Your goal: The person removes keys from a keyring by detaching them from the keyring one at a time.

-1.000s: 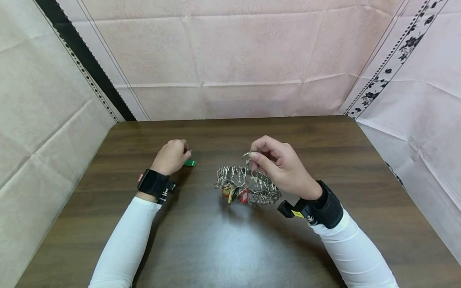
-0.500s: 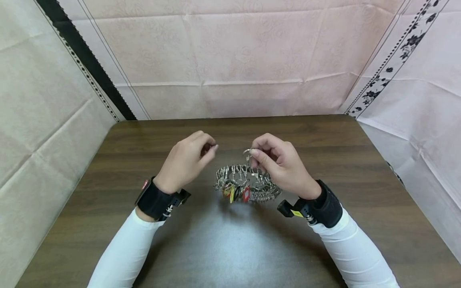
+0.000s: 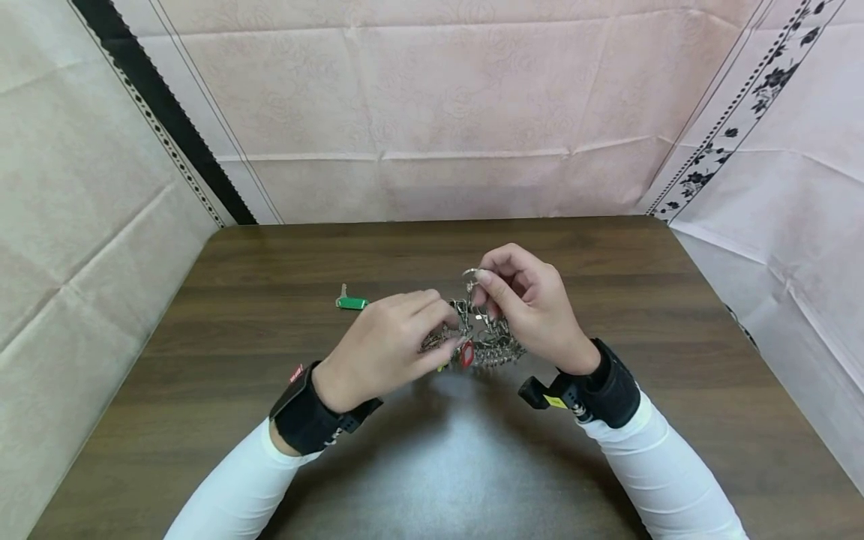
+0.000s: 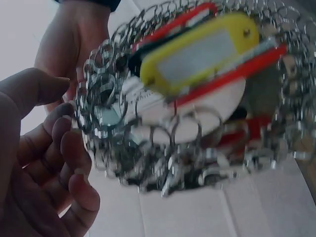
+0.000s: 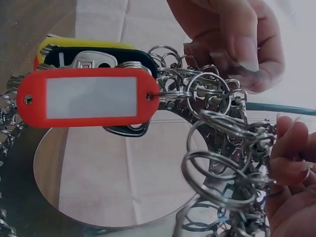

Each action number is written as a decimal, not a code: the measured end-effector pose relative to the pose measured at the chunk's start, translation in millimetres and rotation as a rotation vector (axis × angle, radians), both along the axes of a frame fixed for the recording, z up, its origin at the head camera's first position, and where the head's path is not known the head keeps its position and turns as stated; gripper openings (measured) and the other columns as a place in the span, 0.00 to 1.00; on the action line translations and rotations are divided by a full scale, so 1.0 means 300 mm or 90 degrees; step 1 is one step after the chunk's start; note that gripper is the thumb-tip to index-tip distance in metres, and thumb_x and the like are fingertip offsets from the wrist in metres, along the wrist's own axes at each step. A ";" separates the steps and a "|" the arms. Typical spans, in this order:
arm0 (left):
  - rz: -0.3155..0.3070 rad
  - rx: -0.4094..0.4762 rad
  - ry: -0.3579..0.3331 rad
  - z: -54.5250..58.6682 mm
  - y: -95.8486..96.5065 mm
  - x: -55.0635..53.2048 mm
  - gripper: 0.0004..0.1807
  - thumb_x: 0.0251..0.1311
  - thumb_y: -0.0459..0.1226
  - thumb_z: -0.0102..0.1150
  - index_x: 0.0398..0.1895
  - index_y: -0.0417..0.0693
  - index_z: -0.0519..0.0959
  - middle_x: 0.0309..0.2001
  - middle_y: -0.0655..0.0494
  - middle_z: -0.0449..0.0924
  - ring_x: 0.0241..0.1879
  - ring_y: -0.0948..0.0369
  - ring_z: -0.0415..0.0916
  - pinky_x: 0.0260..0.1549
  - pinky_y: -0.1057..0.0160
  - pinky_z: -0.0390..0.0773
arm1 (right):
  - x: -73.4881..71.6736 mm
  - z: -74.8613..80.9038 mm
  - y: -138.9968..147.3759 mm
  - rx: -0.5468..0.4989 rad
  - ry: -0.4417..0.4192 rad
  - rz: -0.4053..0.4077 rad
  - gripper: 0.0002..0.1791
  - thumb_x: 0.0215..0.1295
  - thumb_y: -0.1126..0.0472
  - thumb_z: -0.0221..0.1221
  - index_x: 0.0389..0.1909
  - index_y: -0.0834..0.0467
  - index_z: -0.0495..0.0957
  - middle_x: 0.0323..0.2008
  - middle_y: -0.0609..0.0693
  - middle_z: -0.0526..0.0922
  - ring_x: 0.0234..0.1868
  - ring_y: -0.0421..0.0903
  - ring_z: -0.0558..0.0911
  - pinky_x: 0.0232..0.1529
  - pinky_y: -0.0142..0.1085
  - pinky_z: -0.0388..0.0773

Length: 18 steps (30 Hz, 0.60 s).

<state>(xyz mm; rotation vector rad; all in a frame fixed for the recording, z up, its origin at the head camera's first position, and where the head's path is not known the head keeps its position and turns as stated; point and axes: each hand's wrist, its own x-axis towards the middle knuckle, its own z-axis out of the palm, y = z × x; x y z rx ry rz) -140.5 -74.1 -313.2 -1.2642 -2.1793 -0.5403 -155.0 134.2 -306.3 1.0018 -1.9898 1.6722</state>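
Observation:
My right hand pinches the top ring of a round metal key hanger and holds it over the table. Around this hoop hang several metal split rings. A red key tag, a yellow key tag and a dark one behind them hang on it, with a key among them. My left hand is at the hanger's left side, its fingertips right at the rings and its thumb apart from the fingers. It covers part of the hoop in the head view.
A green key tag with a small key lies on the brown wooden table, left of the hanger. Pale cloth hangs behind the table and along both sides.
My left hand has left the green tag on the table and moved right to the hanger's side. My right hand has kept its pinch and risen slightly.

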 end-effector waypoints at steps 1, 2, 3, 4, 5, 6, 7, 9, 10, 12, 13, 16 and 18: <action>0.002 -0.005 0.006 -0.002 0.004 0.003 0.05 0.57 0.40 0.60 0.33 0.49 0.77 0.30 0.61 0.75 0.26 0.68 0.65 0.25 0.71 0.69 | 0.000 0.000 -0.001 -0.006 -0.002 0.001 0.04 0.67 0.68 0.54 0.35 0.67 0.72 0.22 0.51 0.78 0.17 0.42 0.71 0.16 0.32 0.68; 0.005 -0.007 0.012 -0.004 0.008 0.005 0.05 0.57 0.40 0.60 0.33 0.50 0.78 0.30 0.61 0.75 0.26 0.68 0.65 0.25 0.71 0.69 | 0.000 0.000 -0.001 -0.011 -0.003 0.002 0.04 0.67 0.69 0.54 0.35 0.67 0.72 0.22 0.51 0.78 0.17 0.42 0.71 0.16 0.32 0.68; 0.009 -0.010 0.018 -0.006 0.011 0.007 0.05 0.57 0.40 0.60 0.33 0.50 0.78 0.30 0.61 0.76 0.26 0.68 0.65 0.25 0.70 0.69 | -0.001 -0.001 -0.002 -0.015 -0.003 0.003 0.04 0.67 0.69 0.54 0.35 0.67 0.72 0.22 0.52 0.78 0.17 0.42 0.71 0.16 0.32 0.68; 0.014 -0.012 0.023 -0.008 0.014 0.009 0.04 0.57 0.40 0.60 0.32 0.50 0.78 0.30 0.61 0.75 0.26 0.68 0.65 0.25 0.70 0.69 | -0.001 -0.001 -0.002 -0.017 -0.002 0.004 0.04 0.67 0.69 0.54 0.35 0.68 0.71 0.22 0.52 0.78 0.17 0.42 0.71 0.16 0.32 0.68; 0.020 -0.015 0.030 -0.010 0.016 0.010 0.04 0.57 0.40 0.61 0.32 0.50 0.78 0.29 0.61 0.75 0.26 0.67 0.65 0.25 0.70 0.70 | -0.001 -0.001 -0.003 -0.019 -0.001 0.004 0.04 0.67 0.69 0.54 0.34 0.68 0.71 0.21 0.52 0.78 0.17 0.42 0.71 0.16 0.32 0.68; 0.027 -0.018 0.038 -0.012 0.019 0.012 0.04 0.57 0.40 0.61 0.32 0.50 0.78 0.29 0.61 0.75 0.26 0.67 0.66 0.25 0.70 0.70 | -0.002 -0.002 -0.004 -0.021 0.000 0.005 0.04 0.67 0.70 0.54 0.34 0.68 0.71 0.21 0.52 0.77 0.17 0.42 0.70 0.16 0.32 0.68; 0.034 -0.021 0.046 -0.013 0.021 0.014 0.04 0.57 0.40 0.61 0.31 0.50 0.78 0.29 0.61 0.76 0.26 0.67 0.66 0.26 0.69 0.71 | -0.002 -0.003 -0.004 -0.022 0.002 0.005 0.04 0.67 0.70 0.53 0.34 0.68 0.71 0.21 0.53 0.77 0.17 0.42 0.70 0.16 0.32 0.68; 0.050 -0.026 0.061 -0.018 0.024 0.017 0.05 0.57 0.40 0.61 0.31 0.49 0.79 0.29 0.60 0.77 0.27 0.66 0.68 0.26 0.68 0.72 | -0.003 -0.003 -0.005 -0.024 0.006 0.005 0.03 0.67 0.70 0.53 0.35 0.68 0.71 0.22 0.53 0.77 0.17 0.42 0.70 0.16 0.31 0.68; 0.062 -0.028 0.070 -0.020 0.026 0.018 0.05 0.58 0.41 0.61 0.31 0.49 0.79 0.29 0.60 0.77 0.27 0.66 0.69 0.26 0.68 0.72 | -0.003 -0.003 -0.006 -0.025 0.007 0.005 0.03 0.67 0.70 0.53 0.35 0.68 0.71 0.22 0.53 0.77 0.17 0.42 0.70 0.16 0.31 0.68; 0.085 -0.026 0.083 -0.024 0.029 0.019 0.06 0.58 0.42 0.61 0.31 0.49 0.80 0.28 0.60 0.77 0.28 0.65 0.70 0.26 0.66 0.72 | -0.003 -0.004 -0.007 -0.029 0.007 0.006 0.03 0.66 0.70 0.53 0.35 0.68 0.72 0.22 0.53 0.77 0.17 0.42 0.70 0.17 0.32 0.68; 0.095 -0.025 0.088 -0.026 0.030 0.019 0.07 0.58 0.42 0.61 0.30 0.49 0.80 0.28 0.60 0.78 0.28 0.64 0.71 0.26 0.66 0.72 | -0.003 -0.003 -0.007 -0.029 0.007 0.007 0.03 0.66 0.70 0.53 0.35 0.68 0.71 0.22 0.53 0.76 0.17 0.42 0.70 0.17 0.32 0.68; 0.121 -0.021 0.101 -0.032 0.034 0.019 0.08 0.57 0.44 0.62 0.28 0.49 0.81 0.26 0.60 0.77 0.27 0.64 0.70 0.23 0.65 0.70 | -0.003 -0.004 -0.009 -0.031 0.005 0.008 0.03 0.67 0.70 0.53 0.34 0.68 0.71 0.22 0.52 0.76 0.17 0.42 0.70 0.17 0.32 0.69; 0.129 -0.020 0.101 -0.035 0.035 0.021 0.09 0.57 0.44 0.62 0.28 0.50 0.81 0.25 0.60 0.77 0.25 0.64 0.70 0.22 0.65 0.69 | -0.003 -0.006 -0.009 -0.029 0.006 0.007 0.04 0.67 0.70 0.53 0.34 0.69 0.71 0.22 0.52 0.76 0.17 0.42 0.70 0.17 0.32 0.69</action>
